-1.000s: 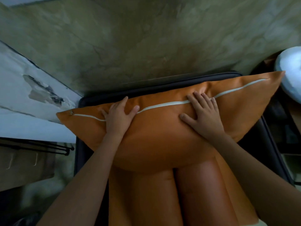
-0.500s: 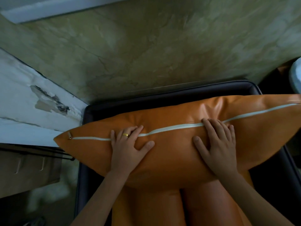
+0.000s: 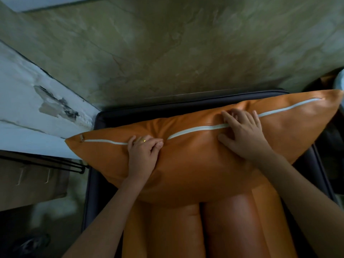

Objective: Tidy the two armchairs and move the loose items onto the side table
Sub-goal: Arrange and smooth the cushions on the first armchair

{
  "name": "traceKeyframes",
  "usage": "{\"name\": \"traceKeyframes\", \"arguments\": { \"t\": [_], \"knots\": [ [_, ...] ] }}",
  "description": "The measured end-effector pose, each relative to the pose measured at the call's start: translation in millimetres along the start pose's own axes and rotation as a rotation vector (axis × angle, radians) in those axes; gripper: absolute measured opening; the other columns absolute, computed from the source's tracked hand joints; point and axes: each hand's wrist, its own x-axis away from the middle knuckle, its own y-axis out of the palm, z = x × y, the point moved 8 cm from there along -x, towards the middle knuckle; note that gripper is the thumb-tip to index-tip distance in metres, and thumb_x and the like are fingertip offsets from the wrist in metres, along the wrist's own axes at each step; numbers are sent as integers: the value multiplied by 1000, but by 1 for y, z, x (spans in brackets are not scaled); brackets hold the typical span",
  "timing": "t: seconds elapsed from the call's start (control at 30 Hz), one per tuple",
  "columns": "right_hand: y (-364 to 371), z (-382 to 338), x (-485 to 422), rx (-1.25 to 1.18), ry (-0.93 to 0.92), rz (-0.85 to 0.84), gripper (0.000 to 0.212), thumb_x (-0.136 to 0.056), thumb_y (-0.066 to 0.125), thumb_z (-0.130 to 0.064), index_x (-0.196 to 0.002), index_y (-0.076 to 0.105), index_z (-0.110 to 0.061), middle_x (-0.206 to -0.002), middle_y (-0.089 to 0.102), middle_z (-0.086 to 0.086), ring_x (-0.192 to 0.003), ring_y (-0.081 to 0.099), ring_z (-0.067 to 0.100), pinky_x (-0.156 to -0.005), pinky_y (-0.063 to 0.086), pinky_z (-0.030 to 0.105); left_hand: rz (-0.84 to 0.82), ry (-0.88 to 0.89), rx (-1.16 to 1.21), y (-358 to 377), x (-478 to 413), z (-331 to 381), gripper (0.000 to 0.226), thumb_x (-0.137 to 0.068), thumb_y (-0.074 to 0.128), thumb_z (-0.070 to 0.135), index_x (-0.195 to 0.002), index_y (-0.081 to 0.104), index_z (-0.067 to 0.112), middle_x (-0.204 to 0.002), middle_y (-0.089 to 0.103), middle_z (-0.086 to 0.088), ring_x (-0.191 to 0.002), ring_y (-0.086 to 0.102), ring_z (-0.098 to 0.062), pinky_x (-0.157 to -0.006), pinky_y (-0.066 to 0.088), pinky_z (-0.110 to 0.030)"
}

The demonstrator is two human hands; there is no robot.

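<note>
The orange cushion looks like leather or a leather-like skin: smooth, with a soft sheen and fine creases where it puckers. Along its top edge runs a white zip tape, matt and cloth-like, ending at the left corner in a small metal pull. The seat pads below are the same orange skin, only glossier. The armchair frame is dark and matt. A shiny gold-coloured ring sits on the left hand. Behind, the wall is mottled green and stone-like — the white paint at the left is rough and peeling.
</note>
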Motion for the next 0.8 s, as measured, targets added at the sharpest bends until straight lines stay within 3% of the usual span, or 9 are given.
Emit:
{"name": "traceKeyframes", "arguments": {
  "t": [0.07, 0.13, 0.23, 0.33, 0.43, 0.57, 0.7, 0.8],
  "knots": [
    [6, 4, -11, 45, -64, -122, 79, -89, 38, -67, -158, 21, -32, -161, 28, 3, -151, 18, 25, -124, -1, 54, 71, 1, 42, -8, 1, -1, 16, -99, 60, 29, -100, 76, 24, -89, 65, 14, -92, 60, -8, -111, 30, -48],
    [11, 4, -14, 62, -109, -160, 74, -91, 41, -65, -156, 27, -33, -154, 40, 1, -147, 29, 24, -123, 4, 52, 117, 8, 65, -14, 3, 1, 18, -100, 59, 29, -100, 75, 22, -87, 63, 13, -90, 58, -7, -108, 33, -48],
    [11, 3, -7, 10, -130, -73, 52, -95, 57, -48, -142, 52, -28, -129, 59, 1, -127, 50, 26, -115, 25, 48, 142, 48, 75, -16, 1, 10, 19, -99, 60, 29, -100, 76, 19, -85, 62, 11, -88, 58, -9, -106, 34, -45],
    [5, 1, 1, -13, -144, 100, 26, -93, 65, -30, -115, 71, -19, -100, 67, 0, -99, 60, 26, -92, 40, 43, 151, 74, 73, -17, -3, 18, 19, -98, 60, 29, -99, 76, 19, -84, 62, 10, -87, 59, -12, -104, 33, -42],
    [-9, -1, 0, -28, -145, 235, 16, -95, 62, -25, -102, 73, -16, -93, 66, 0, -91, 58, 26, -82, 36, 38, 157, 68, 96, -23, -9, 20, 22, -99, 57, 32, -100, 75, 19, -83, 60, 9, -86, 58, -14, -102, 36, -44],
    [-56, -7, -20, -107, -137, 395, 20, -93, 56, -29, -95, 72, -18, -89, 62, 0, -91, 54, 26, -78, 26, 33, 212, 77, 144, -49, -37, 27, 19, -99, 60, 28, -98, 75, 18, -82, 59, 8, -83, 57, -13, -98, 39, -52],
    [-95, -20, -36, -61, -203, 471, 22, -93, 55, -30, -96, 72, -17, -87, 60, 0, -89, 53, 28, -79, 31, 38, 274, 176, 162, -77, -62, 37, 19, -100, 61, 27, -97, 75, 15, -82, 60, 6, -82, 59, -15, -89, 45, -54],
    [-94, -17, -52, -40, -185, 428, 26, -93, 54, -34, -100, 72, -17, -92, 63, 2, -92, 53, 28, -80, 29, 37, 262, 165, 160, -73, -75, 31, 20, -100, 60, 30, -100, 75, 17, -88, 64, 6, -87, 61, -14, -92, 45, -55]
  ]
}}
